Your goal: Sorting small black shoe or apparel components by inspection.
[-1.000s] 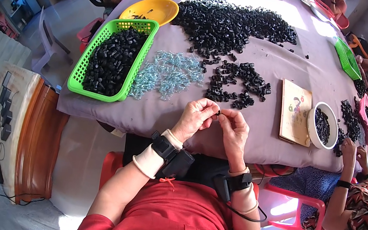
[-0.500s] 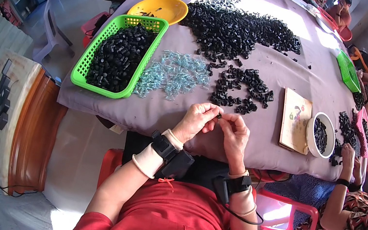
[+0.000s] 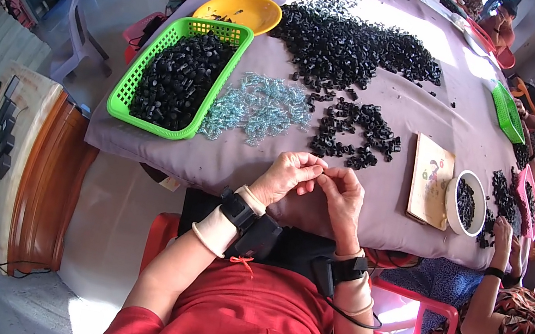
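My left hand (image 3: 286, 176) and my right hand (image 3: 342, 196) meet at the fingertips just above the table's near edge. Both are closed in a pinch around a small black plastic part, which the fingers now almost wholly cover. Right beyond them lies a loose cluster of small black plastic parts (image 3: 359, 136). To its left spreads a heap of clear bluish plastic pieces (image 3: 259, 110). A green perforated basket (image 3: 154, 128) at the left is filled with more black parts (image 3: 179, 80).
A big pile of black parts (image 3: 346, 45) covers the middle of the table, beside a yellow plate (image 3: 255, 11). A worn booklet (image 3: 427, 184) and a white bowl (image 3: 452, 199) sit at the right. Close by on the right, a co-worker's hand (image 3: 503, 234) handles black parts.
The black part that showed between my fingertips is now covered by them. My hands have barely moved; the view has shifted slightly.
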The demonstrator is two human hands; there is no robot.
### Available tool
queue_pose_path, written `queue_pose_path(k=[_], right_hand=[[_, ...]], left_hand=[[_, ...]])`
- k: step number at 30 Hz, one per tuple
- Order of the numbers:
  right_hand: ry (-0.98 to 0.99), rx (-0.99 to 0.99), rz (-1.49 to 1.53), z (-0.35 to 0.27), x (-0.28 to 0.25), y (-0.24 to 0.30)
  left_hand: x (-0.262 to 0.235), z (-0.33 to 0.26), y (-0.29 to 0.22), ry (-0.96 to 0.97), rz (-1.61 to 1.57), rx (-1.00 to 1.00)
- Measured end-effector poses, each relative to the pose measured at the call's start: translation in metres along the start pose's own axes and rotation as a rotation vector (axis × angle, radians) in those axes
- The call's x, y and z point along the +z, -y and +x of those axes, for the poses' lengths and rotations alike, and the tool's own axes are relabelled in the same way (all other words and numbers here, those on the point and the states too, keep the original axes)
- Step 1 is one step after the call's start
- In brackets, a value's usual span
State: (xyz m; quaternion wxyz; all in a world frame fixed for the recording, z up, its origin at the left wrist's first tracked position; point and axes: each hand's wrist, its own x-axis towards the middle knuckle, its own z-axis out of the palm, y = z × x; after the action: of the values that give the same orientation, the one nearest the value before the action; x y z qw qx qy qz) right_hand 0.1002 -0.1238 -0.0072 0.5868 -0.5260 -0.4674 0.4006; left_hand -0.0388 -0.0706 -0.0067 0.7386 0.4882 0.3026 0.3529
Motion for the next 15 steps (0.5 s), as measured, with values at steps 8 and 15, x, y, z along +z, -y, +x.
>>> queue_pose_path(k=[8, 15], right_hand=[[0.093, 0.048, -0.054, 0.006, -0.004, 0.007], [-0.091, -0.159, -0.515, 0.024, -0.012, 0.009]], left_hand=[[0.001, -0.003, -0.002, 0.011, -0.079, -0.025], [-0.007, -0.001, 0.008, -0.032, -0.476, -0.004]])
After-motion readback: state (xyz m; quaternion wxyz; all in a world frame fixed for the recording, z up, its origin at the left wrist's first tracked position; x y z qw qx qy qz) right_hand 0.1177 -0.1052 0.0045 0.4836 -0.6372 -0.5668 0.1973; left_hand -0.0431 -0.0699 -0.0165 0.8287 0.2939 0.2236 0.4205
